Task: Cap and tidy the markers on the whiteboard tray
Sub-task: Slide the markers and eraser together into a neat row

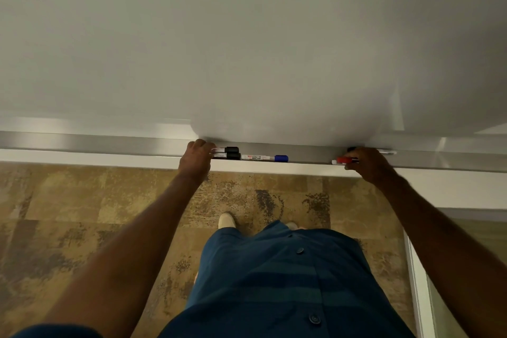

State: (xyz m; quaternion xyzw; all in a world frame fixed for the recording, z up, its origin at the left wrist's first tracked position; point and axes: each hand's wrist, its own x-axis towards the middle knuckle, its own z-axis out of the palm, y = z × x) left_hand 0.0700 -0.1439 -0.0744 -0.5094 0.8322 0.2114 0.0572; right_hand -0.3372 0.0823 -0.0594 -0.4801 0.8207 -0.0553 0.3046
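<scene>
A grey metal whiteboard tray (109, 143) runs across the view under the whiteboard (247, 49). My left hand (196, 158) closes on the left ends of two black-capped markers (231, 153) lying side by side on the tray. Just right of them lies a white marker with a blue cap (264, 158), untouched. Farther right, my right hand (367, 163) grips a red-capped marker (343, 160) at the tray's front lip. A dark object (351, 149) sits behind my right hand, mostly hidden. A pale marker body (388, 151) sticks out to its right.
A white wall strip (82, 156) sits below the tray. Patterned brown carpet (82, 228) covers the floor. My blue buttoned shirt (274, 282) and a light shoe (226, 219) show below. A glass panel with a white frame (417, 282) stands at the lower right.
</scene>
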